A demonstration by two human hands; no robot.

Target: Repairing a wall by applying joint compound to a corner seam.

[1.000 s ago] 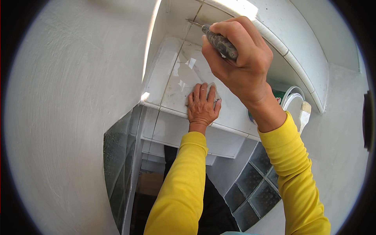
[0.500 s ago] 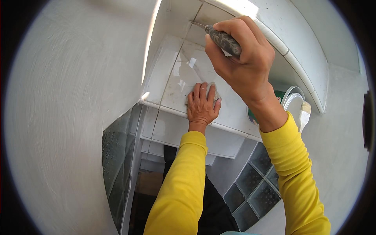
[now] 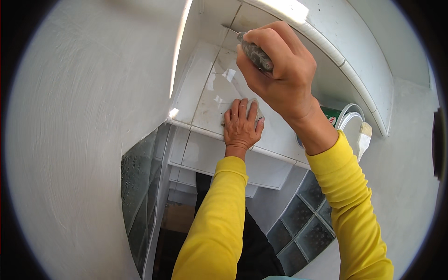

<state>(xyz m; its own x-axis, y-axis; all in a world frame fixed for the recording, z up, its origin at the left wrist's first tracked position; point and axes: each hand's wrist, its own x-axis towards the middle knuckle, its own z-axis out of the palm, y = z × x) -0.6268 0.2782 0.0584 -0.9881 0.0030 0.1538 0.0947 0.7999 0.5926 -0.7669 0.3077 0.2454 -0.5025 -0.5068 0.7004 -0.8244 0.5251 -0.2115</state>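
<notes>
My right hand [image 3: 284, 65] is wrapped round the dark, mottled handle [image 3: 256, 55] of a small hand tool. Its thin metal blade [image 3: 230, 30] reaches up and left to the tiled riser, close to the grout line there; the blade's exact shape is too small to tell. Lower down, my left hand [image 3: 241, 123] lies flat on the white tiled step [image 3: 210, 112], fingers slightly spread. Under its palm and fingers is a crumpled greyish rag [image 3: 259, 112], mostly covered by the hand.
Right of my right forearm stands a green paint can [image 3: 330, 114] with a whitish lid, and a paintbrush [image 3: 364, 137] with pale bristles by it. A plastered wall [image 3: 84, 116] rises on the left. Glass blocks [image 3: 296, 217] flank the lower steps. A curved tile edge [image 3: 336, 56] runs above.
My right hand has moved slightly left and down with the tool, its blade tip shifting a little left on the riser. My left hand stays where it was on the rag.
</notes>
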